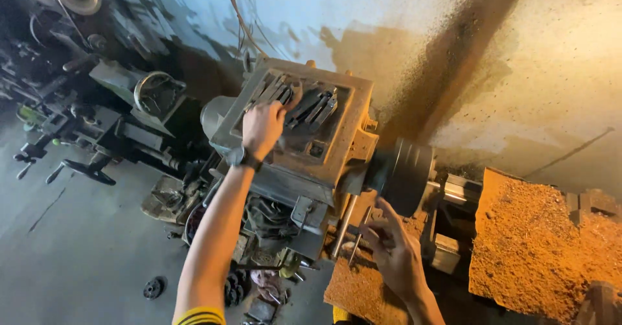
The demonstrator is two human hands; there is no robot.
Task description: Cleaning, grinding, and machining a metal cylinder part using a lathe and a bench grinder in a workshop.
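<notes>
I look down on a lathe with a beige headstock (350,114) whose recessed top holds several dark metal tools (314,110). My left hand (262,127), with a watch on its wrist, reaches into that recess and rests on the tools there; whether it grips one is hidden. My right hand (389,244) hovers with spread fingers just below the dark round chuck (405,173), over the lathe bed and two thin steel rods (353,231). It holds nothing.
Orange-brown sawdust (538,241) is heaped over the bed to the right and spattered up the pale wall (453,59). A second dark machine with a handwheel (155,92) stands at the left. Small metal parts (154,288) lie on the grey floor.
</notes>
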